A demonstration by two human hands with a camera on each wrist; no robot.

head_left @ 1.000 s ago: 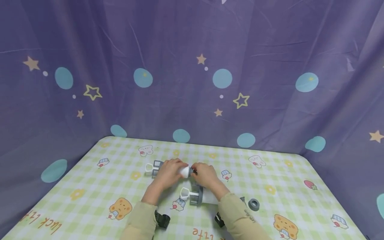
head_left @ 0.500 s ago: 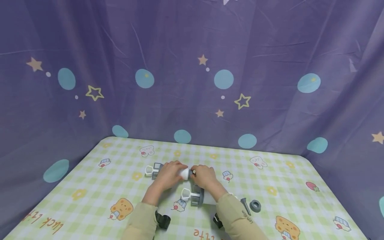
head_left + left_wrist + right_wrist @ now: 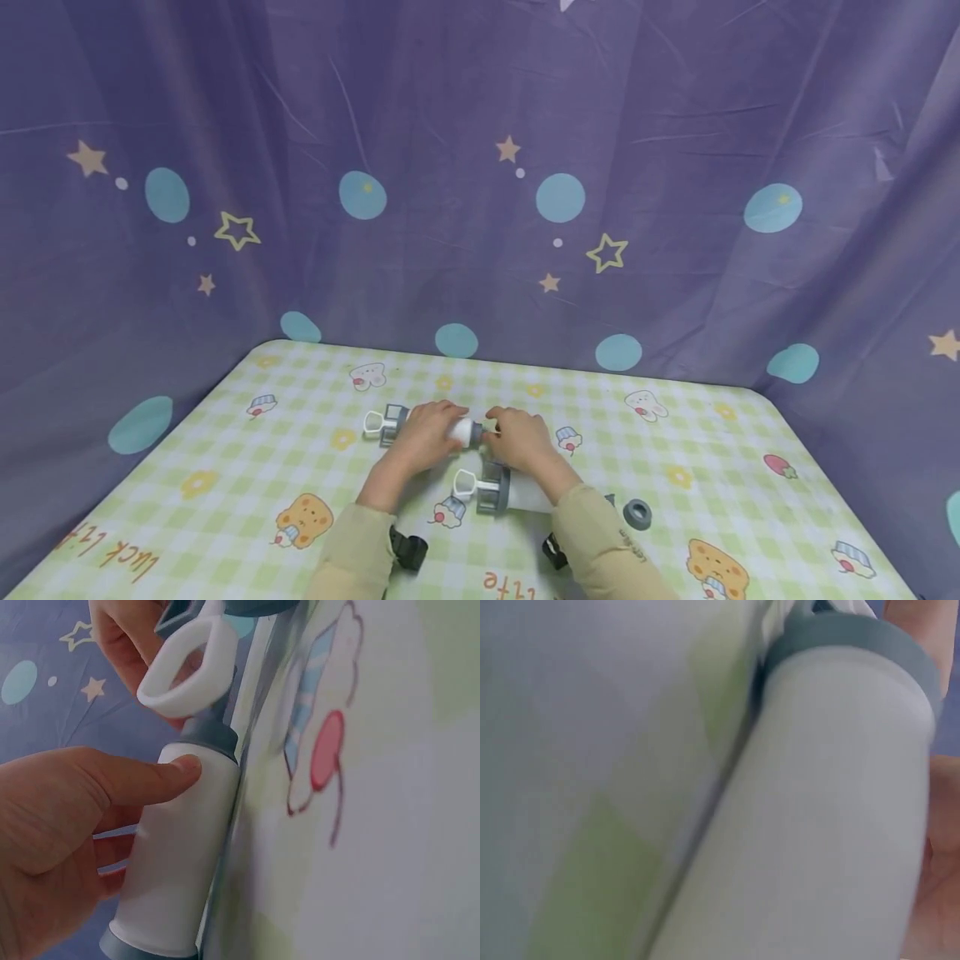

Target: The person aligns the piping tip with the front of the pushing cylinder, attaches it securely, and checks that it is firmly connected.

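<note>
My left hand [image 3: 429,435] grips the white barrel of an icing syringe [image 3: 460,433] lying on the cloth; its grey grip and white loop handle point left. In the left wrist view the thumb lies along the barrel [image 3: 180,832], below a grey end collar [image 3: 210,739]. At the syringe's right end, my right hand [image 3: 521,442] has thumb and forefinger around the narrow grey nozzle, largely hidden by the fingers. A second icing syringe [image 3: 491,489] lies below the right hand, its right part hidden by the forearm. Its barrel [image 3: 817,802] fills much of the right wrist view.
A grey ring [image 3: 637,514] lies right of the right sleeve. Beside it a grey cone-shaped piece [image 3: 610,500] is mostly covered by the sleeve. A checked cloth [image 3: 247,467] covers the table, and a purple curtain [image 3: 465,125] hangs behind its back edge.
The right thumb and forefinger have shifted at the nozzle and stand a little farther apart. The right sleeve now covers more of the grey cone. My left hand keeps its hold.
</note>
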